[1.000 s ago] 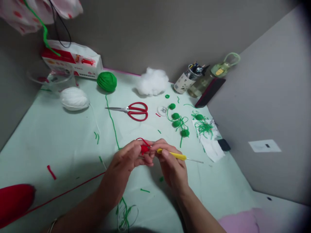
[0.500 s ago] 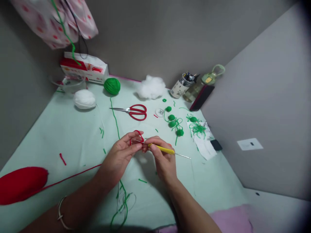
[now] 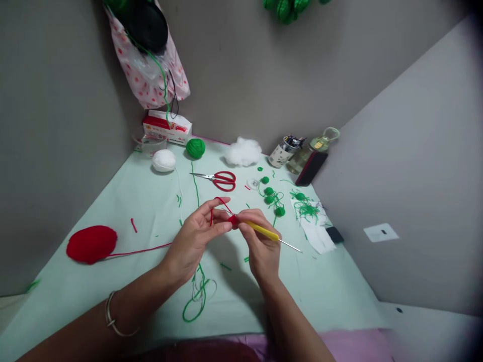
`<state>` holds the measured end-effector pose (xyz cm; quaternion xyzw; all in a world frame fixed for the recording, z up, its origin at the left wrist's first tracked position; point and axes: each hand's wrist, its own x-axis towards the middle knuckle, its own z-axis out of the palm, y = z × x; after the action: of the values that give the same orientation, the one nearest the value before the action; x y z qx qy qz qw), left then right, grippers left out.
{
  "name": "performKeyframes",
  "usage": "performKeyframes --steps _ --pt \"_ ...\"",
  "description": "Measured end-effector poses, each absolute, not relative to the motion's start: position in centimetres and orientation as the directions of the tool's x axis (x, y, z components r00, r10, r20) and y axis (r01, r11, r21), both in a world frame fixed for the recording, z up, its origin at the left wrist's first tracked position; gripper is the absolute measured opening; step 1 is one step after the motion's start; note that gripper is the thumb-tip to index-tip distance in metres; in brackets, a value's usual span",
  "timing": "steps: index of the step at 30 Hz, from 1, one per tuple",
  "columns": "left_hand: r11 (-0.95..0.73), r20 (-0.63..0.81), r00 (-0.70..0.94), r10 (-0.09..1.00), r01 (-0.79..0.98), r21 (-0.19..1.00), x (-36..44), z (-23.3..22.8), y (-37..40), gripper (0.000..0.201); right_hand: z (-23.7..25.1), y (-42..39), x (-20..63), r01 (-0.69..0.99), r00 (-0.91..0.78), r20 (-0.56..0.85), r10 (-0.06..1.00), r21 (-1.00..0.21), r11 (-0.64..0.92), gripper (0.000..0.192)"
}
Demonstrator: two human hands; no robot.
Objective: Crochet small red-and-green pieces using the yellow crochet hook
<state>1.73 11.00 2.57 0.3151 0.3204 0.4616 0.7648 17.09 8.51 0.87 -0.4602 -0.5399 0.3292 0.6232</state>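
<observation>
A small red yarn piece point(image 3: 234, 221) is pinched in the left hand point(image 3: 194, 235), while the right hand point(image 3: 264, 254) grasps a yellow-handled metal crochet hook point(image 3: 264, 231) above the pale-green bench point(image 3: 324, 296).

Head-worn view, forward and down.

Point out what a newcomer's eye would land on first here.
Probably the yellow-handled hook in the right hand, meeting the small red yarn piece in the left hand, near the middle of the view. Next, the large red yarn ball on the left side of the table, then the red-handled scissors lying beyond the hands.
</observation>
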Motion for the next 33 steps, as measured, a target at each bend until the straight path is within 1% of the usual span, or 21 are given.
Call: performKeyframes --steps 3,9,11,13,15,18,19,21,22,24,27,31,33 --pt "0.315 -0.148 0.354 0.924 -0.481 0.818 1.4 3.0 10.2 0.045 1.9 8.0 16.7 0.115 0.203 0.367 0.908 -0.930 0.350 0.008" --pt "0.184 -0.069 0.287 0.955 -0.397 0.899 1.0 3.6 9.8 0.044 3.0 7.7 15.7 0.058 0.185 0.369 0.911 -0.929 0.365 0.010" --pt "0.178 -0.071 0.282 0.957 -0.375 0.910 0.9 3.7 9.9 0.043 3.0 7.7 15.5 0.074 0.187 0.384 0.904 -0.923 0.377 0.010" --pt "0.231 -0.111 0.309 0.945 -0.384 0.894 0.8 3.9 10.0 0.043 2.8 7.6 15.5 0.068 0.191 0.386 0.903 -0.923 0.380 0.010" --pt "0.339 -0.186 0.370 0.910 -0.409 0.847 0.8 4.0 10.0 0.043 2.5 7.6 15.4 -0.018 0.217 0.318 0.923 -0.944 0.330 0.009" --pt "0.466 -0.261 0.435 0.862 -0.475 0.747 0.9 4.0 10.2 0.044 2.4 7.9 15.1 -0.233 0.252 0.135 0.958 -0.953 0.195 0.012" --pt "0.483 -0.268 0.441 0.857 -0.503 0.717 0.9 4.0 10.2 0.043 2.4 8.0 15.0 -0.287 0.260 0.086 0.962 -0.944 0.162 0.014" --pt "0.496 -0.272 0.441 0.855 -0.548 0.674 0.9 4.1 10.4 0.041 2.7 8.4 14.9 -0.341 0.283 0.028 0.959 -0.931 0.128 0.017" --pt "0.492 -0.268 0.436 0.859 -0.559 0.667 0.9 4.2 10.4 0.040 2.9 8.5 14.9 -0.349 0.301 0.013 0.954 -0.929 0.123 0.019" --pt "0.459 -0.247 0.415 0.876 -0.557 0.692 0.7 4.5 10.5 0.038 3.1 8.8 15.1 -0.343 0.335 -0.001 0.942 -0.931 0.121 0.020" --pt "0.379 -0.198 0.374 0.906 -0.512 0.771 0.5 4.8 10.7 0.042 3.1 8.9 15.3 -0.285 0.348 0.029 0.937 -0.949 0.135 0.018" --pt "0.305 -0.145 0.361 0.921 -0.437 0.846 0.6 4.6 11.3 0.054 2.6 8.8 15.4 -0.124 0.321 0.181 0.930 -0.965 0.231 0.011" --pt "0.297 -0.140 0.366 0.920 -0.419 0.858 0.7 4.2 11.7 0.055 2.3 8.8 15.4 -0.090 0.306 0.227 0.925 -0.960 0.266 0.009"
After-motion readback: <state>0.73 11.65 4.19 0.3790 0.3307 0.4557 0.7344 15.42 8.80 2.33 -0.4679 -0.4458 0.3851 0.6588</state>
